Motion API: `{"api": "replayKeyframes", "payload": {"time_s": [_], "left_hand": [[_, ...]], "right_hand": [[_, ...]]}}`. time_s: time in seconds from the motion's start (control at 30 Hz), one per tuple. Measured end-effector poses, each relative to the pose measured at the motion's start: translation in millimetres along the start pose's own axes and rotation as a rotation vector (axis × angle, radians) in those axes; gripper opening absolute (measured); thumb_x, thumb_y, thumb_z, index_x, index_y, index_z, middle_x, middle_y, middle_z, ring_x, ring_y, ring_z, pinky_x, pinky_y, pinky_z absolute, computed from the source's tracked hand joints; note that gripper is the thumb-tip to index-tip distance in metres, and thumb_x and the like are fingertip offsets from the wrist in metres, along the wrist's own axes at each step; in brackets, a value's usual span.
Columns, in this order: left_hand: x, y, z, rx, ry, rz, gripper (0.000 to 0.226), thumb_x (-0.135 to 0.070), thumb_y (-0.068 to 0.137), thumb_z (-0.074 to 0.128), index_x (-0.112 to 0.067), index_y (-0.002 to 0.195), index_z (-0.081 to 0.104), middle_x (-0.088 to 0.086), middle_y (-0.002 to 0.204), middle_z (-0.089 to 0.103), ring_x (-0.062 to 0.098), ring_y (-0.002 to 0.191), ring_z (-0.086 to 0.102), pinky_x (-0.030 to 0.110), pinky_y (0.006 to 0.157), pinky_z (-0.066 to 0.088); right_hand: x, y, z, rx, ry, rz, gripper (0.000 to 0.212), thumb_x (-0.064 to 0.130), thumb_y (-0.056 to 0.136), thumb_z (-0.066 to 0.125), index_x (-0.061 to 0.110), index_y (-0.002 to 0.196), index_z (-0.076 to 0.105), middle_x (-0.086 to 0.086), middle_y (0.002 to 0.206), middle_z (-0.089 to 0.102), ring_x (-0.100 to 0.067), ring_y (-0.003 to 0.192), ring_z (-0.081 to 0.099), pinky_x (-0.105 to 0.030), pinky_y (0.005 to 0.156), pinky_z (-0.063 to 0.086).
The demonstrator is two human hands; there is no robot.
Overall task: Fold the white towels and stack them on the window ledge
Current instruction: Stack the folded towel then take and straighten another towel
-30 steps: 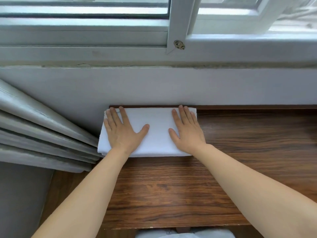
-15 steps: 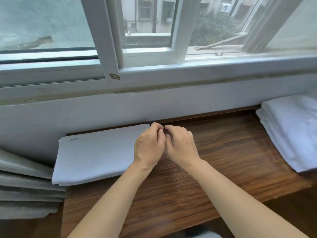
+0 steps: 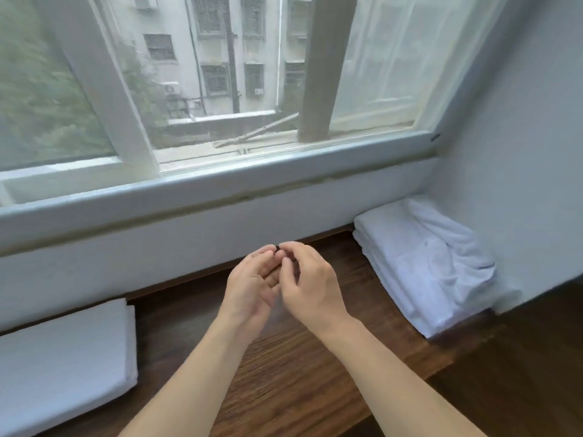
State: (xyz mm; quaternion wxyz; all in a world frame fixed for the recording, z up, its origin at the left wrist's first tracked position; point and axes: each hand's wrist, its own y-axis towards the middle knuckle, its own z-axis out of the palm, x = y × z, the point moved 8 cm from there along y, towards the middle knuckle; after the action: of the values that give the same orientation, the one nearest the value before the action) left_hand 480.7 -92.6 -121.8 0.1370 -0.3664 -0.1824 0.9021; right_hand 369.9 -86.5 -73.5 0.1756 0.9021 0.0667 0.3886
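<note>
1. The left hand (image 3: pixel 252 288) and right hand (image 3: pixel 310 283) hover together above the middle of the wooden ledge (image 3: pixel 284 373), close enough that their fingertips meet or nearly meet.
2. The left hand's fingers are loosely curled, palm turned partly up and toward the right hand; it holds nothing that shows.
3. The right hand's fingers are bent inward over the left hand's fingertips. Whether they pinch something small there, I cannot tell.
4. A folded towel (image 3: pixel 63 357) lies flat at the ledge's left end, against the wall below the window, well apart from both hands.
5. A towel pile (image 3: pixel 422 266) sits at the ledge's right end, in the corner against the side wall (image 3: pixel 520 152). Its lower layers lie in neat folds; the top layer is rumpled.
6. Neither hand touches a towel.
7. The window frame (image 3: pixel 220 181) runs above the ledge, and buildings and trees show through the glass.
</note>
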Motion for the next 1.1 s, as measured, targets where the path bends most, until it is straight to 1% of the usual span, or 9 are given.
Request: {"api": "replayKeyframes", "payload": {"time_s": [0.17, 0.27, 0.33, 0.5, 0.6, 0.7, 0.8, 0.93, 1.1], "left_hand": [[81.9, 29.0, 87.1, 0.068, -0.14, -0.172, 0.008, -0.014, 0.1, 0.06, -0.011, 0.1, 0.067, 0.008, 0.095, 0.073, 0.02, 0.085, 0.072, 0.03, 0.07, 0.063], [124.4, 42.6, 129.4, 0.094, -0.204, -0.266, 0.014, -0.013, 0.098, 0.063, -0.008, 0.111, 0.067, 0.009, 0.106, 0.073, 0.024, 0.099, 0.072, 0.036, 0.084, 0.06], [148.2, 51.1, 152.8, 0.099, -0.219, -0.308, 0.022, -0.012, 0.098, 0.063, -0.007, 0.118, 0.065, 0.011, 0.109, 0.072, 0.027, 0.1, 0.072, 0.039, 0.08, 0.061], [189.3, 68.9, 196.6, 0.047, -0.132, -0.347, 0.012, -0.011, 0.097, 0.061, -0.007, 0.107, 0.065, 0.013, 0.119, 0.072, 0.032, 0.1, 0.074, 0.039, 0.074, 0.061], [203.6, 79.6, 212.6, 0.026, -0.113, -0.367, 0.013, -0.01, 0.096, 0.06, -0.008, 0.108, 0.065, 0.013, 0.122, 0.074, 0.032, 0.1, 0.075, 0.038, 0.08, 0.059], [213.8, 87.5, 224.6, 0.029, -0.092, -0.383, 0.013, -0.009, 0.095, 0.06, -0.007, 0.107, 0.066, 0.012, 0.123, 0.074, 0.032, 0.1, 0.075, 0.037, 0.083, 0.058], [223.1, 93.7, 229.2, 0.028, -0.069, -0.399, 0.014, -0.01, 0.095, 0.06, -0.008, 0.107, 0.066, 0.012, 0.121, 0.075, 0.031, 0.1, 0.075, 0.037, 0.081, 0.059], [229.9, 97.8, 228.4, 0.009, -0.054, -0.408, 0.011, -0.011, 0.095, 0.06, -0.009, 0.103, 0.068, 0.01, 0.121, 0.075, 0.03, 0.102, 0.073, 0.036, 0.08, 0.058], [237.0, 101.6, 219.7, -0.031, 0.032, -0.433, 0.012, -0.016, 0.096, 0.059, -0.012, 0.105, 0.067, 0.01, 0.126, 0.073, 0.029, 0.102, 0.072, 0.037, 0.082, 0.058]], "right_hand": [[-79.3, 16.2, -70.8, 0.007, 0.019, 0.041, 0.029, 0.019, 0.099, 0.053, 0.018, 0.125, 0.066, 0.003, 0.114, 0.07, -0.012, 0.102, 0.065, -0.033, 0.088, 0.055], [-125.0, 22.1, -109.5, 0.003, 0.024, 0.09, 0.03, 0.022, 0.099, 0.051, 0.02, 0.125, 0.066, 0.005, 0.115, 0.07, -0.01, 0.101, 0.064, -0.031, 0.086, 0.055], [-153.5, 26.9, -130.9, 0.011, 0.023, 0.119, 0.028, 0.025, 0.1, 0.051, 0.021, 0.124, 0.066, 0.005, 0.114, 0.07, -0.011, 0.1, 0.065, -0.029, 0.086, 0.054], [-256.7, 31.3, -182.7, -0.093, 0.011, 0.351, 0.029, 0.027, 0.106, 0.044, 0.009, 0.098, 0.065, -0.005, 0.094, 0.072, -0.026, 0.092, 0.066, -0.038, 0.078, 0.052], [-321.6, 25.6, -217.5, -0.23, -0.216, 0.508, 0.024, 0.018, 0.102, 0.053, 0.009, 0.119, 0.066, -0.011, 0.121, 0.068, -0.034, 0.115, 0.059, -0.042, 0.093, 0.048], [-368.3, 26.5, -239.9, -0.193, -0.51, 0.683, 0.051, 0.027, 0.096, 0.061, 0.01, 0.142, 0.05, -0.017, 0.147, 0.049, -0.042, 0.13, 0.045, -0.053, 0.099, 0.043], [-404.4, 22.8, -251.2, -0.108, -0.515, 0.906, 0.069, 0.046, 0.096, 0.062, 0.008, 0.149, 0.036, -0.021, 0.144, 0.049, -0.041, 0.132, 0.044, -0.052, 0.104, 0.039], [-422.0, 31.3, -258.6, -0.038, -0.444, 0.953, 0.047, 0.049, 0.095, 0.064, 0.007, 0.115, 0.058, -0.014, 0.122, 0.066, -0.036, 0.113, 0.059, -0.047, 0.102, 0.042], [-378.9, 54.3, -261.6, -0.064, -0.26, 0.737, 0.024, 0.039, 0.087, 0.069, 0.023, 0.08, 0.053, -0.004, 0.093, 0.062, -0.034, 0.094, 0.062, -0.046, 0.087, 0.051]]}}
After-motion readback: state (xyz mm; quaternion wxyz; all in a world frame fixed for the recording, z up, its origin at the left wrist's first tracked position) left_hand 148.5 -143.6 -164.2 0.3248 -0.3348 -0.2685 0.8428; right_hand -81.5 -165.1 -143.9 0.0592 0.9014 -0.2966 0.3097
